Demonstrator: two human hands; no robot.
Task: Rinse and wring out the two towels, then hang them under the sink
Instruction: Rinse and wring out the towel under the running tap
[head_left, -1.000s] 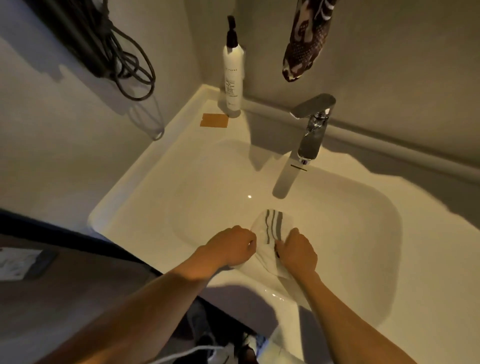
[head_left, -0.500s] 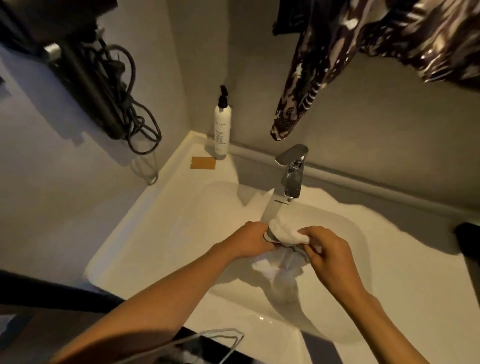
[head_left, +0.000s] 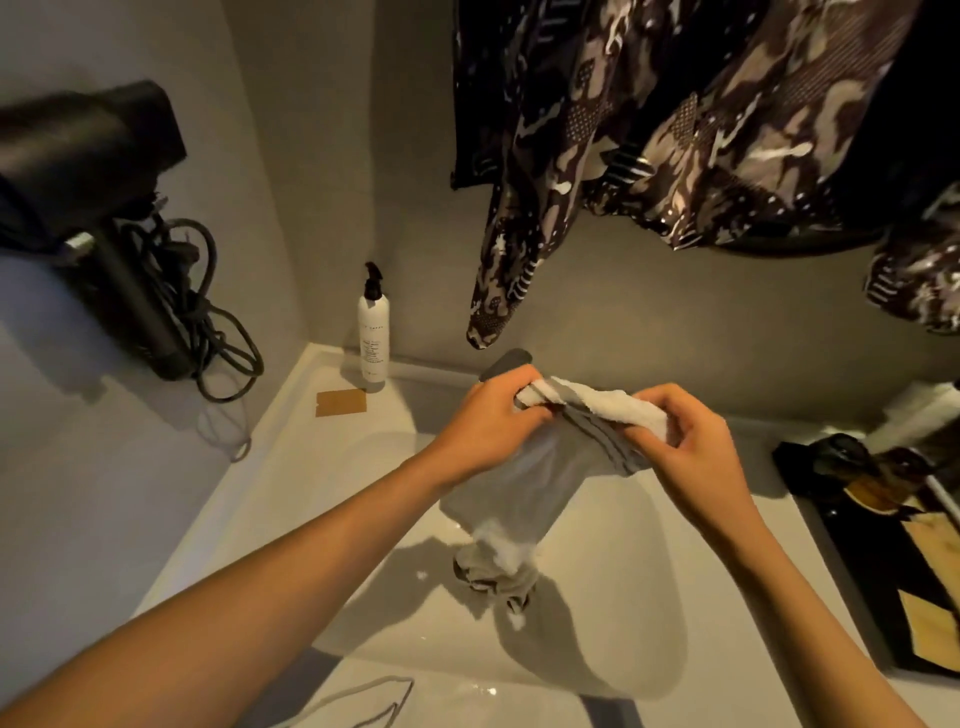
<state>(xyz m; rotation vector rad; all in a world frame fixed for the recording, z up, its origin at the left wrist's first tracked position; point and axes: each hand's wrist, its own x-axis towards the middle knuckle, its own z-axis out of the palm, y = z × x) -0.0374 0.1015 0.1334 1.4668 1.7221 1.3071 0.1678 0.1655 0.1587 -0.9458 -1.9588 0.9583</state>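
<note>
A white towel (head_left: 524, 483) with grey stripes hangs above the white sink (head_left: 291, 467). My left hand (head_left: 493, 421) grips its upper left end and my right hand (head_left: 691, 447) grips the bunched upper right end. The towel's lower part droops into the basin, its tip close to the bottom. The faucet (head_left: 506, 361) shows only as a grey top behind my left hand. A second towel is not clearly visible.
A white pump bottle (head_left: 373, 332) stands in the sink's back left corner, next to a tan card (head_left: 340, 402). A black hair dryer (head_left: 104, 218) with coiled cord hangs on the left wall. Patterned fabric (head_left: 649, 130) hangs overhead. A dark tray (head_left: 883, 561) sits at right.
Both hands have lifted the towel up out of the basin toward the faucet. The view has tilted upward, showing more of the wall and hanging fabric.
</note>
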